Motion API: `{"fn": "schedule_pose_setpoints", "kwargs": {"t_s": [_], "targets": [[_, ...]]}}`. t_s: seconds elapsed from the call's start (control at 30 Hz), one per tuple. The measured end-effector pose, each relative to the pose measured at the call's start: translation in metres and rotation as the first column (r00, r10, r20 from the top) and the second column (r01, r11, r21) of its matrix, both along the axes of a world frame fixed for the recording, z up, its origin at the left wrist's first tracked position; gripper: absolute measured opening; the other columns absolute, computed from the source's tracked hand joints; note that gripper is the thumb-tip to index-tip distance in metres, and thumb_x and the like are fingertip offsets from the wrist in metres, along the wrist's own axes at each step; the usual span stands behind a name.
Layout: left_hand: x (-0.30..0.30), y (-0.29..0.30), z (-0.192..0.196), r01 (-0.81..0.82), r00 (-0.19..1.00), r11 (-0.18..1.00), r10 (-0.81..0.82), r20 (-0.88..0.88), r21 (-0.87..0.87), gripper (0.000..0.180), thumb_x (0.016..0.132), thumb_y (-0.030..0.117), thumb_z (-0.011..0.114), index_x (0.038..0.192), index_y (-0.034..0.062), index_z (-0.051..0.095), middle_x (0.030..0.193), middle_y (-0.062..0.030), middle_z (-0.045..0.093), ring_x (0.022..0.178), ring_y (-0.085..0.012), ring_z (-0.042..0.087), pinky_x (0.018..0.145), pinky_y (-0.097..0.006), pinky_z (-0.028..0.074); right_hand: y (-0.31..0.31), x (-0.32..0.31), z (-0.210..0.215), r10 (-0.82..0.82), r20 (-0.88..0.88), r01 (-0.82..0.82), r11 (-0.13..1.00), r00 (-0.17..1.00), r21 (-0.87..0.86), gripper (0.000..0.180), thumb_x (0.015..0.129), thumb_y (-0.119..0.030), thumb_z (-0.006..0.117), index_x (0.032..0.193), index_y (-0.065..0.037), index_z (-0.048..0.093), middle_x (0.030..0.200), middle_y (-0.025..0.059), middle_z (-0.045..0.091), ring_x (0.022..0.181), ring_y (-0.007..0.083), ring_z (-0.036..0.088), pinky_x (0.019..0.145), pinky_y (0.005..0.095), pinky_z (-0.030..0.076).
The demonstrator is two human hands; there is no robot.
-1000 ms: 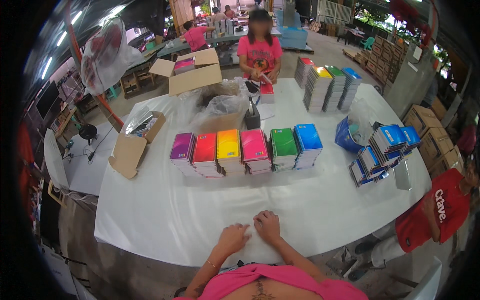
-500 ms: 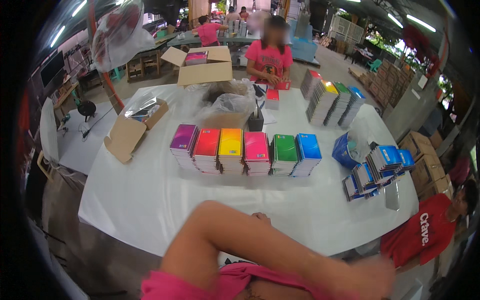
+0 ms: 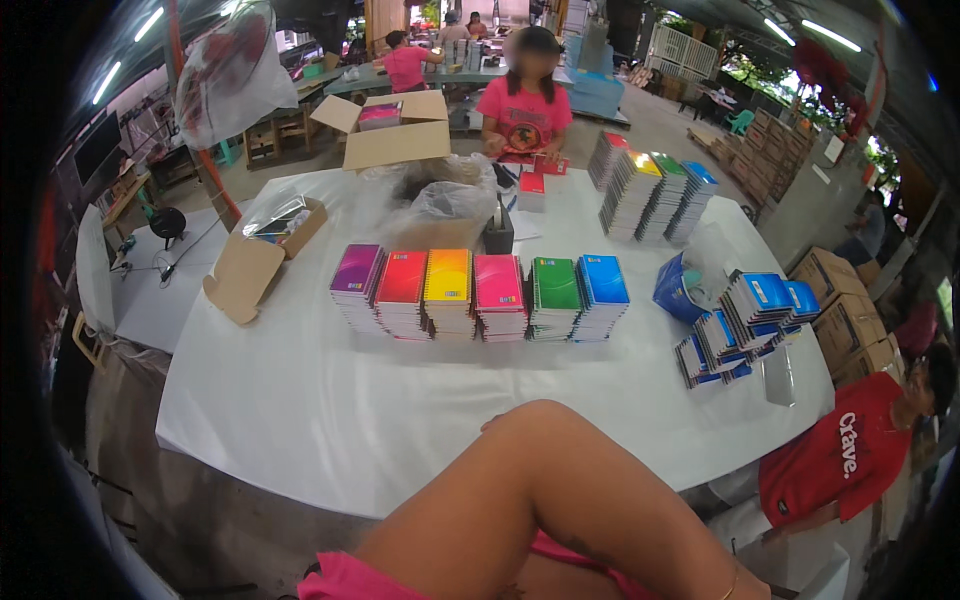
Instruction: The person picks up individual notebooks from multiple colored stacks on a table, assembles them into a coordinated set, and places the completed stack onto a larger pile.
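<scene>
My left arm (image 3: 540,470) crosses the lower middle, bent sharply with its elbow raised over the near table edge. Its forearm runs down to the right, where a thin bracelet (image 3: 733,580) circles the wrist. Only a sliver of my left hand (image 3: 757,590) shows at the lower edge, its fingers out of sight. Behind the elbow a small bit of my right hand (image 3: 489,424) appears above the white table (image 3: 300,420); the arm hides the rest. Beyond, spiral notebooks stand in a row of stacks: purple (image 3: 357,270), red (image 3: 402,278), yellow (image 3: 448,276), pink (image 3: 499,283), green (image 3: 555,284) and blue (image 3: 604,280).
More notebook stacks (image 3: 632,195) stand far right; blue ones (image 3: 755,295) stand near a blue bag (image 3: 680,290). Plastic-wrapped goods (image 3: 440,205), a black holder (image 3: 498,235) and open cartons (image 3: 397,148) lie beyond the row. A co-worker (image 3: 525,110) handles red notebooks; another person (image 3: 835,450) is at right.
My left elbow has shifted right, and the left hand, blurred before, has dropped mostly out of the picture. The view has shifted slightly. The far co-worker's hands have moved apart.
</scene>
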State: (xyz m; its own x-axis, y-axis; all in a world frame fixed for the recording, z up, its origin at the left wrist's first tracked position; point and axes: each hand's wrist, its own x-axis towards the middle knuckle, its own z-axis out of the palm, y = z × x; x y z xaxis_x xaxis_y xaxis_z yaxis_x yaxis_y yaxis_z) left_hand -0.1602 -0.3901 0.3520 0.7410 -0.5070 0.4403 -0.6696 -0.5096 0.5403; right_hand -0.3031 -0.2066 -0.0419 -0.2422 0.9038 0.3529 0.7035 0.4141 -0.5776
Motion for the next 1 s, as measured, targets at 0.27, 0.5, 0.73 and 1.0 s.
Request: {"fn": "schedule_pose_setpoints", "kwargs": {"t_s": [0.27, 0.5, 0.73, 1.0], "targets": [[0.007, -0.014, 0.000, 0.040, 0.997, 0.999, -0.041, -0.067, -0.010, 0.019, 0.088, 0.023, 0.055, 0.095, 0.0076, 0.064, 0.104, -0.0124, 0.062, 0.105, -0.0256, 0.058, 0.086, -0.044, 0.049, -0.005, 0.000, 0.004, 0.004, -0.014, -0.004, 1.000, 1.000, 0.009, 0.007, 0.085, -0.023, 0.065, 0.088, -0.018, 0.070, 0.099, -0.0004, 0.061, 0.101, 0.0223, 0.056, 0.082, 0.0413, 0.042], [0.013, -0.021, -0.003, 0.070, 0.990, 0.998, -0.071, -0.120, -0.005, 0.022, 0.090, 0.026, 0.054, 0.098, 0.0089, 0.065, 0.110, -0.0130, 0.062, 0.109, -0.0249, 0.058, 0.087, -0.045, 0.049, -0.004, 0.002, 0.006, -0.007, -0.026, 0.007, 1.000, 1.000, 0.019, 0.007, 0.085, -0.022, 0.065, 0.089, -0.019, 0.070, 0.099, -0.0005, 0.061, 0.101, 0.0225, 0.056, 0.083, 0.0411, 0.041], [0.013, -0.026, -0.003, 0.073, 0.982, 0.997, -0.072, -0.175, 0.001, 0.024, 0.091, 0.028, 0.053, 0.101, 0.0101, 0.066, 0.115, -0.0137, 0.062, 0.113, -0.0242, 0.058, 0.087, -0.046, 0.050, -0.006, -0.002, 0.008, -0.007, -0.034, 0.008, 1.000, 0.999, 0.023, 0.007, 0.085, -0.022, 0.065, 0.089, -0.019, 0.070, 0.098, -0.0006, 0.061, 0.100, 0.0226, 0.056, 0.083, 0.0409, 0.041], [0.003, -0.034, -0.005, 0.039, 0.958, 0.997, -0.017, -0.286, 0.071, 0.027, 0.093, 0.031, 0.052, 0.105, 0.0116, 0.066, 0.121, -0.0144, 0.062, 0.117, -0.0234, 0.058, 0.088, -0.046, 0.050, -0.008, 0.001, 0.008, -0.022, -0.046, 0.024, 0.999, 0.999, 0.037, 0.007, 0.085, -0.021, 0.065, 0.089, -0.019, 0.070, 0.097, -0.0007, 0.061, 0.099, 0.0227, 0.056, 0.084, 0.0407, 0.040]]}}
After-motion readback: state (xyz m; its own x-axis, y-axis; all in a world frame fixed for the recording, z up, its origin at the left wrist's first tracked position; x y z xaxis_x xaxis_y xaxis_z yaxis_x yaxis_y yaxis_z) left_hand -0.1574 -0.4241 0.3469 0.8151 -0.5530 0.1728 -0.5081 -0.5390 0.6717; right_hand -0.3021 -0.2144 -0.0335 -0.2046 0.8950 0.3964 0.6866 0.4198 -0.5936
